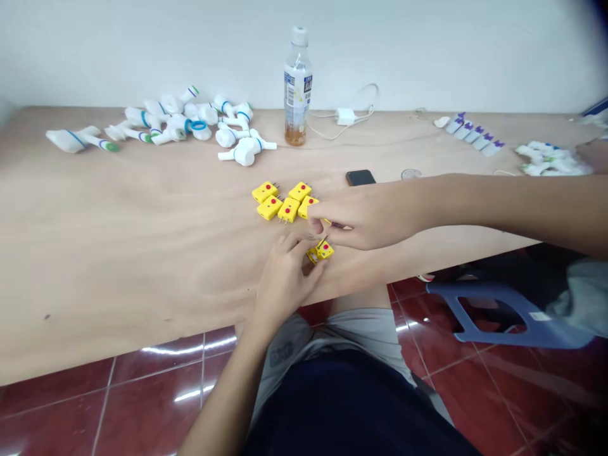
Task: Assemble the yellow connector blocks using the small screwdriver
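While the left hand (287,269) pinches a small, boxy yellow plug (325,250) between thumb and fingers by the near edge of the table (142,247), the right hand (375,217) bends over it from the right, fingers curled; whether they grip anything, I cannot tell. More plugs (288,209), smooth yellow blocks with red dots and thin metal prongs, lie just beyond. The table is pale, faintly grained wood. At its far side stands a clear plastic bottle (298,95), white-capped, a little brown liquid at the bottom. Bulbous white parts (179,124) with blue rings cluster far left; a flat dark phone (360,177) lies beyond the right hand.
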